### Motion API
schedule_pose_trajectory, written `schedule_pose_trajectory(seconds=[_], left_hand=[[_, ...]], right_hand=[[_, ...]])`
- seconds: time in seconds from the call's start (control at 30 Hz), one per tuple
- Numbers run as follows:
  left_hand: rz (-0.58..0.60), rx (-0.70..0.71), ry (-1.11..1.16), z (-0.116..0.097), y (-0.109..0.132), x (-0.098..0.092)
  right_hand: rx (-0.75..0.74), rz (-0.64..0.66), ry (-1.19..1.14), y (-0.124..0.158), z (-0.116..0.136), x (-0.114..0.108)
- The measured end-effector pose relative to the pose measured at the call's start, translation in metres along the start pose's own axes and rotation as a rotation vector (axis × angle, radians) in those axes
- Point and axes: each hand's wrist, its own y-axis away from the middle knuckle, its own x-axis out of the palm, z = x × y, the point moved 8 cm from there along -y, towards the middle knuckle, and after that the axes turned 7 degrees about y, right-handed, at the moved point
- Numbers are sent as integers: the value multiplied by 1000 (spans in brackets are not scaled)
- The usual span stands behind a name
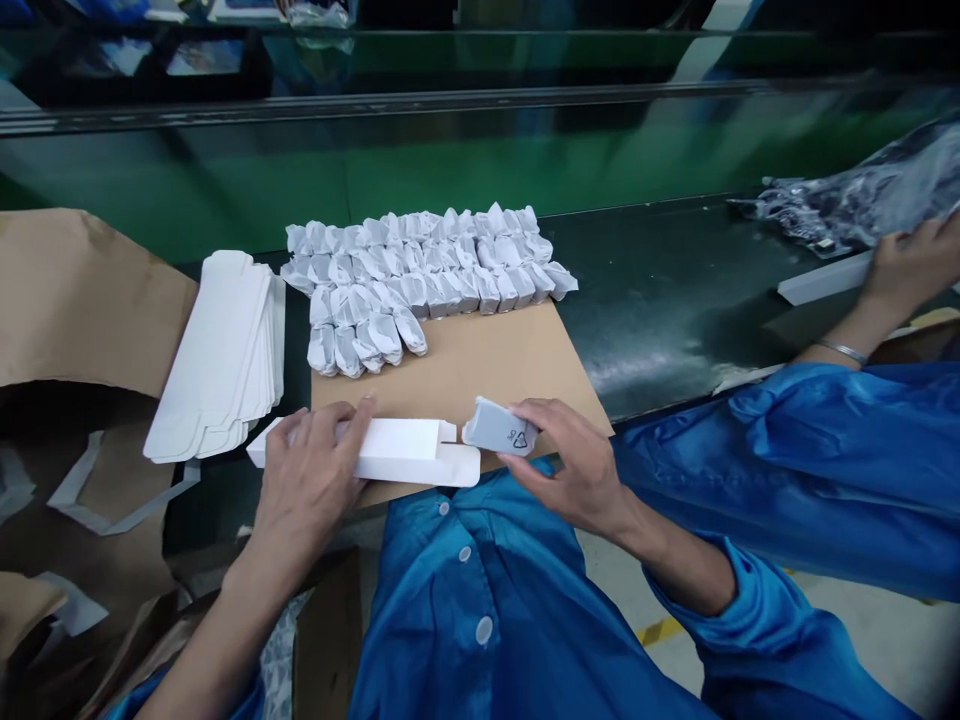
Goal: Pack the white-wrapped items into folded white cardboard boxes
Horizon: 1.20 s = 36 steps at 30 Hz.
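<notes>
My left hand (311, 460) is wrapped round a long white carton (405, 445), lying sideways with its right end open and a flap sticking out. Between the thumb and fingers of my right hand (570, 465) is a small white packet (499, 427) with printed symbols on it. The packet is just off the carton's open end, its left edge near the flap. Both are above the front part of a brown cardboard sheet (517, 350). Rows of white wrapped packets (420, 265) stand on the back and left of that sheet.
Flattened white cartons (214, 360) lie stacked on the left, beside a large open cardboard box (82, 300). A green barrier (450, 170) runs along the back. At right, a co-worker's hand (911, 265) is near a white carton (825, 278) and clear plastic bags (847, 200).
</notes>
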Motion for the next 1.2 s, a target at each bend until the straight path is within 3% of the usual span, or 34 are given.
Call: schedule_pose_trajectory(seconds=[0.2,0.37,0.43,0.57,0.67,0.77,0.9,1.0,1.1,1.2], left_hand=[[-234,-41,-122,-11,0,-10],[-297,15,-117,-16,2,-1],[-327,6,-124,-18,1,-1],[-349,-80,-133,-19,0,-5],[-309,-153,-120,-19,-2,-6],[-273,-195,-83,-19,-5,-6],[-260,-254,-24,-20,-12,-1],[-219,-341,32,-30,-18,7],[-137,-325,77,-51,-31,13],[-215,-200,157,-55,-44,-8]], right_hand=[[-89,150,21,-7,22,9],[-92,381,-78,-11,16,20],[-74,415,-134,-14,12,29],[-28,245,-225,-25,8,34],[222,139,-377,-29,-5,33],[406,201,-515,-26,-9,39],[462,306,-556,-23,-6,46],[506,280,-587,-28,-10,50],[629,157,-629,-38,-31,53],[645,133,-684,-54,-68,36]])
